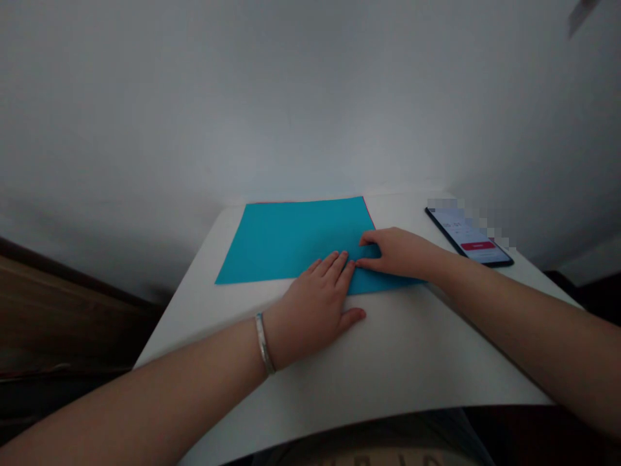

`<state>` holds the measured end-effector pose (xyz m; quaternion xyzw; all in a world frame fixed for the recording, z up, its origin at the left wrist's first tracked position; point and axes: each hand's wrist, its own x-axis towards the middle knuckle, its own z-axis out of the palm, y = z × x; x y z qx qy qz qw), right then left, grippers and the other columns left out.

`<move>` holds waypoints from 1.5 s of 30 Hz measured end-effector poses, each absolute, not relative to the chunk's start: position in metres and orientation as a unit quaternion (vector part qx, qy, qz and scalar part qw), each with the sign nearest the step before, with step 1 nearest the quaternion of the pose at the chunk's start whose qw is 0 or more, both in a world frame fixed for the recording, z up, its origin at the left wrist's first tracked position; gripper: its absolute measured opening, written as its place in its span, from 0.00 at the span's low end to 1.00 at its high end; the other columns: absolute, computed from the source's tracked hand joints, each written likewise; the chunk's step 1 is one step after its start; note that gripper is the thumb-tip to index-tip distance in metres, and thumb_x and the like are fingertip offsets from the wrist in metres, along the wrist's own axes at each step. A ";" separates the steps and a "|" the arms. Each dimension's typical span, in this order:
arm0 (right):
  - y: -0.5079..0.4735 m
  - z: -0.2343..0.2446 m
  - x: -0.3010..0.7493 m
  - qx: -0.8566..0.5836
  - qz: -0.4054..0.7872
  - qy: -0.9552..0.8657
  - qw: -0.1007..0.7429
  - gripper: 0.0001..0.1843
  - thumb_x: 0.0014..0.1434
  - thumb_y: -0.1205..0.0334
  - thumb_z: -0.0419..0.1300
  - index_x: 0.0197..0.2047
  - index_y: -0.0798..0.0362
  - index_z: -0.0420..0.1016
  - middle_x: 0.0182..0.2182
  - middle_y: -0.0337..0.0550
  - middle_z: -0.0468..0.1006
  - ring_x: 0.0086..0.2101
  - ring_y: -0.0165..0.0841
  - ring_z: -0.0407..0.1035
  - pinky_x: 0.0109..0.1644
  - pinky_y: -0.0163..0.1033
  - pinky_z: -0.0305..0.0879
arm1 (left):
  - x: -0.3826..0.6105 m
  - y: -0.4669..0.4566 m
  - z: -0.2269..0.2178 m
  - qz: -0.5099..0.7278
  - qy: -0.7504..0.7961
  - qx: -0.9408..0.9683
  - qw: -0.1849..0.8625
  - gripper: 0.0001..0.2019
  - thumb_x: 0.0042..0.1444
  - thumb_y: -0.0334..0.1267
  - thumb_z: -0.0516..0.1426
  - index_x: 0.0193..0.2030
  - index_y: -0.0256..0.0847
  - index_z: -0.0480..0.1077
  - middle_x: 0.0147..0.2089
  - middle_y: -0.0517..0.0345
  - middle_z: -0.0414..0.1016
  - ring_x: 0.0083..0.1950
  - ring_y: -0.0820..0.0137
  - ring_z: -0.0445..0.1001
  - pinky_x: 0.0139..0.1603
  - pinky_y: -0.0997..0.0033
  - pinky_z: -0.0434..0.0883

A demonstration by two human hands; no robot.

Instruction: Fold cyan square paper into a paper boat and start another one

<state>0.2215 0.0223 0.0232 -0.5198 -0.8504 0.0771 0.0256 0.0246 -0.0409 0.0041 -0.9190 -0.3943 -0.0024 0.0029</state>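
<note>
Brown wood at left; then the white worktop against a pale wall, turquoise paper towards its far side, left hand flat across the paper's near edge, right hand at its right, thumb and fingers parted; smartphone far right.

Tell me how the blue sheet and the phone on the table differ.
The blue sheet looks larger than the phone. The sheet is one plain colour, while the phone has a dark edge and a lit screen with a red button. The left hand rests partly on the sheet; neither hand is on the phone. Both things lie on the white table.
</note>
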 end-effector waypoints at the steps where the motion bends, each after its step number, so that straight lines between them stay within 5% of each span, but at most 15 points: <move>1: 0.022 0.023 0.222 -0.523 0.079 -0.848 0.025 0.23 0.55 0.47 0.56 0.49 0.52 0.73 0.44 0.49 0.79 0.43 0.44 0.72 0.44 0.44 0.66 | 0.025 -0.041 0.004 0.000 -0.394 -0.919 0.005 0.37 0.62 0.57 0.45 0.69 0.29 0.48 0.71 0.37 0.46 0.71 0.52 0.47 0.67 0.52 0.53; 24: 0.030 0.028 0.234 -0.553 0.096 -0.827 -0.043 0.34 0.52 0.42 0.58 0.55 0.57 0.73 0.50 0.56 0.76 0.49 0.49 0.70 0.51 0.46 0.64 | 0.023 -0.040 0.006 -0.014 -0.363 -0.931 0.042 0.34 0.62 0.56 0.46 0.68 0.34 0.53 0.69 0.39 0.54 0.68 0.49 0.55 0.64 0.51 0.57; 45: 0.031 0.025 0.238 -0.552 0.084 -0.828 -0.044 0.31 0.52 0.41 0.57 0.52 0.53 0.74 0.47 0.51 0.78 0.45 0.46 0.72 0.47 0.44 0.66 | 0.023 -0.040 0.010 -0.021 -0.362 -0.931 0.054 0.33 0.61 0.57 0.46 0.66 0.36 0.57 0.67 0.40 0.58 0.63 0.47 0.60 0.55 0.48 0.65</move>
